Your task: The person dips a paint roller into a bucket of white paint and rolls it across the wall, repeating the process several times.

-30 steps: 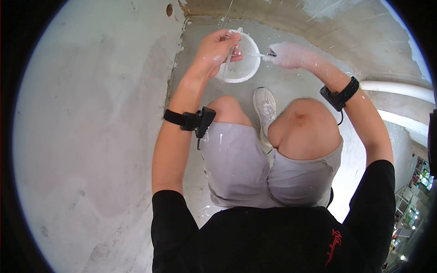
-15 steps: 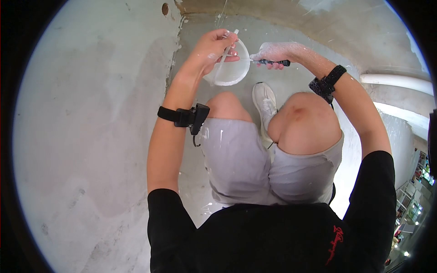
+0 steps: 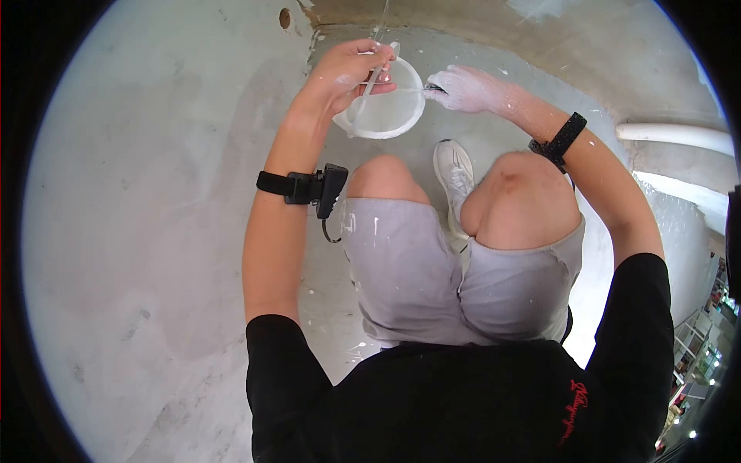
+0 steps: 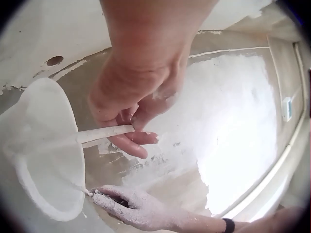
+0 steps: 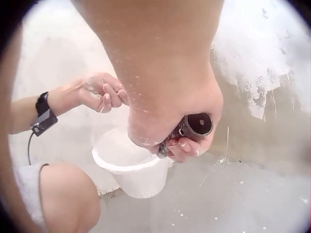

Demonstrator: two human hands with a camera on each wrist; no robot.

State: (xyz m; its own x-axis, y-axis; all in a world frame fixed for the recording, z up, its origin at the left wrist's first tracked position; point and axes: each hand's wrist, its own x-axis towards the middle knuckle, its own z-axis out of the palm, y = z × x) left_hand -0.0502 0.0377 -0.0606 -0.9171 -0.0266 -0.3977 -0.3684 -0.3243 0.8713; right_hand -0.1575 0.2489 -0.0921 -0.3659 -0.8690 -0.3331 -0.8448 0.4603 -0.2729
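The thumb and index finger of the left hand [image 3: 349,76] pinch a white, strip-like bucket handle [image 4: 107,132], while its other fingers lie loosely extended. The right hand [image 3: 469,90], coated in whitish residue, has its fingers curled round a black, hollow-ended tool handle [image 5: 190,127]. From that grip a thin, pale tool end [image 4: 79,188] reaches left across the rim of the bucket.

The round white plastic bucket [image 3: 383,134] is between the hands, beyond the knees; whether it touches the floor is unclear. Nearer are a white sneaker [image 3: 454,171] and grey shorts [image 3: 401,270] with white specks. A pale, smeared wall [image 3: 154,193] fills the left side, and a white pipe [image 3: 679,137] lies at the far right.
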